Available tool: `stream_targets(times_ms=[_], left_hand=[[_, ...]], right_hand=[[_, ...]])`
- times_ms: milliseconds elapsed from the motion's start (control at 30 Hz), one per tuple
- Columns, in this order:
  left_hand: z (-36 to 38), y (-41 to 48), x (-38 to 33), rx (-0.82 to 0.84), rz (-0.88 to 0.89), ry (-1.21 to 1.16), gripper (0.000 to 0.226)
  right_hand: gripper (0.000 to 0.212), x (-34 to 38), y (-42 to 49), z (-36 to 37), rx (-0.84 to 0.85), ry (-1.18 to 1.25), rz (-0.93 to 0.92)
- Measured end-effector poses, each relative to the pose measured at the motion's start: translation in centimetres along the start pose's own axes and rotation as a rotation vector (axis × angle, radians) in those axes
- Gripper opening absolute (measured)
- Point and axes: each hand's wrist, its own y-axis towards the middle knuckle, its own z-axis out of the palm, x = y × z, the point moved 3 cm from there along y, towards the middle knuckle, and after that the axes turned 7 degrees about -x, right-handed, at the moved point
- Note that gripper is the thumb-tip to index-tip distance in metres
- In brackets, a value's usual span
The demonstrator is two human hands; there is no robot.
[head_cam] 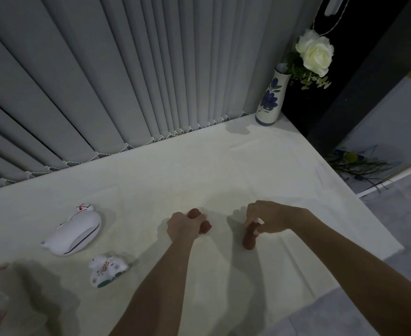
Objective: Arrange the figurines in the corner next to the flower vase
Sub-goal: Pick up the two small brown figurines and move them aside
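Head view: your left hand (183, 225) and right hand (265, 218) each grip a brown figurine (249, 240), well short of the vase (269, 98), whose corner stands bare; two white figurines (74, 232) wait farther off.

Head view, high, facing down, table (223, 166) close

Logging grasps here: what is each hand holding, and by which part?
Left hand wraps a reddish-brown figurine around its middle; right hand pinches another brown figurine by its top.

Two bare forearms reach in from the lower edge, with no sleeves over them. The left hand (183, 226) and right hand (267, 218) are ungloved, wrists and fingers unadorned.
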Motion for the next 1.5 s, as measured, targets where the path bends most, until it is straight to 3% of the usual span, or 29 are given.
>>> stream_targets(times_ms=[100,233,467,633,800,900,1100,1333,1500], left_hand=[[0.0,0.0,0.0,-0.007,0.006,-0.008,0.050],[0.1,0.2,0.2,-0.009,0.008,-0.033,0.046],[0.3,0.6,0.4,-0.009,0.029,-0.070,0.049],[0.5,1.0,0.2,0.041,0.067,-0.054,0.054],[1.3,1.0,-1.0,0.149,0.221,-0.201,0.030],[1.6,0.6,-2.2,0.244,0.313,-0.323,0.019],[2.8,-0.2,-4.5,0.371,0.478,-0.412,0.019],[5.5,-0.5,-4.0,0.284,0.598,-0.322,0.027],[6.7,-0.9,-3.8,0.268,0.631,-0.344,0.029]], right_hand=[[0.019,-0.6,-0.4,0.9,0.018,0.001,0.045],[0.035,-0.9,-1.2,2.3,0.014,-0.037,0.051],[0.025,0.0,-1.1,3.5,-0.018,-0.112,-0.018],[0.025,-0.8,-1.2,2.0,-0.234,0.238,0.136],[0.028,-1.8,-0.3,0.8,-0.446,0.585,0.172],[0.013,-2.3,0.2,0.2,-0.479,0.682,0.141],[0.020,-4.2,1.6,-0.3,-0.570,0.756,0.169],[0.030,-5.8,2.8,0.3,-0.701,0.700,0.149],[0.027,-5.9,3.3,0.9,-0.678,0.693,0.120]])
